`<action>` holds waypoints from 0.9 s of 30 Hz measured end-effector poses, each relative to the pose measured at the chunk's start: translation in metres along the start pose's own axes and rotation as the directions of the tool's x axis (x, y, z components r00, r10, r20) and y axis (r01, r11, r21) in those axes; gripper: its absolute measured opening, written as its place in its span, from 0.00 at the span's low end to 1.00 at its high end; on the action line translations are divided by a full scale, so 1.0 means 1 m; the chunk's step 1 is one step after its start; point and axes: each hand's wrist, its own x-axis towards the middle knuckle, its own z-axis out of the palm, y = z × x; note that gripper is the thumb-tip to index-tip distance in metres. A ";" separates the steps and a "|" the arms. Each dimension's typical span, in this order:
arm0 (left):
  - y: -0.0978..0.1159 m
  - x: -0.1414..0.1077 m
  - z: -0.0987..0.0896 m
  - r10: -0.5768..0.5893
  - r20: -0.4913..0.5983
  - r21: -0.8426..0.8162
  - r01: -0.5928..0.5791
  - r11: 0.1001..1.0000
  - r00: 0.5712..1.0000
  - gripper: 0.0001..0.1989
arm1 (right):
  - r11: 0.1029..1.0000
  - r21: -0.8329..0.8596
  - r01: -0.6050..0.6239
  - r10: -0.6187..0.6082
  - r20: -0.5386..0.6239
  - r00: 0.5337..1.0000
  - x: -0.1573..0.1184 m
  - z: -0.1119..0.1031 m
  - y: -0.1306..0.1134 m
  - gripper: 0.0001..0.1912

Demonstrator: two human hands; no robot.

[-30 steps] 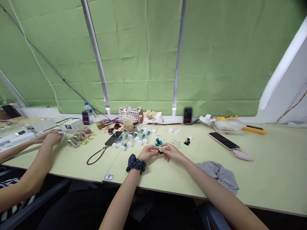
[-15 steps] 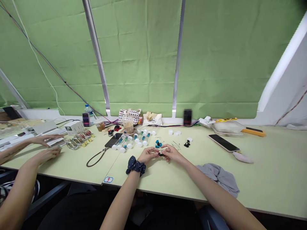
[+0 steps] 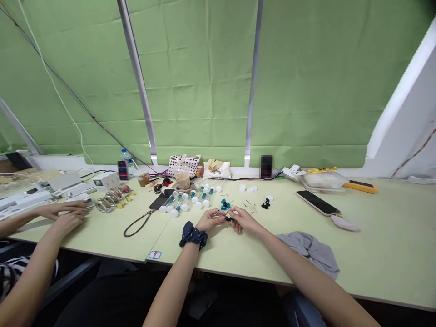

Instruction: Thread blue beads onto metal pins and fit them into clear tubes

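Between the fingertips of both hands is a small black piece (image 3: 229,219), too small to name more exactly. My left hand (image 3: 211,220), with a dark dotted scrunchie (image 3: 192,236) at the wrist, pinches it from the left. From the other side my right hand (image 3: 243,220) grips it with closed fingers. Just beyond the fingers lie small teal and black pieces (image 3: 225,204). Thin metal pins or tools (image 3: 250,206) rest to the right of them, and further right are more black pieces (image 3: 265,204) beside a white cap.
Several clear tubes with white caps (image 3: 184,207) lie left of my hands, next to a dark phone (image 3: 162,199) with a strap. Another phone (image 3: 318,203) and a grey cloth (image 3: 310,252) are to the right. A co-worker's hands (image 3: 66,218) rest on the table at left.
My fingers have shifted slightly around the black piece, which stays in nearly the same place. The co-worker's hands have drawn closer together and moved a little.
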 end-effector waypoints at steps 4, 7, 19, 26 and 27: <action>-0.001 0.001 -0.001 -0.006 0.008 -0.015 0.006 1.000 1.000 0.19 | 0.993 -0.018 0.115 -0.116 -0.028 0.993 -0.002 -0.001 0.000 0.22; -0.003 0.002 -0.003 -0.026 0.026 -0.026 0.027 0.999 0.999 0.19 | 0.994 -0.030 0.101 -0.102 -0.041 0.994 -0.002 -0.004 0.001 0.21; -0.005 0.007 -0.005 -0.048 0.049 -0.064 0.051 0.997 0.998 0.19 | 0.999 -0.014 0.043 -0.043 -0.005 0.999 -0.002 -0.006 0.003 0.16; -0.005 0.007 -0.004 -0.036 0.047 -0.012 0.037 0.999 0.998 0.19 | 0.998 -0.019 0.067 -0.067 -0.030 0.997 0.001 -0.007 0.002 0.14; -0.005 0.007 -0.003 -0.036 0.048 -0.005 0.036 0.999 0.998 0.19 | 0.998 -0.020 0.066 -0.066 -0.024 0.998 0.001 -0.007 0.002 0.14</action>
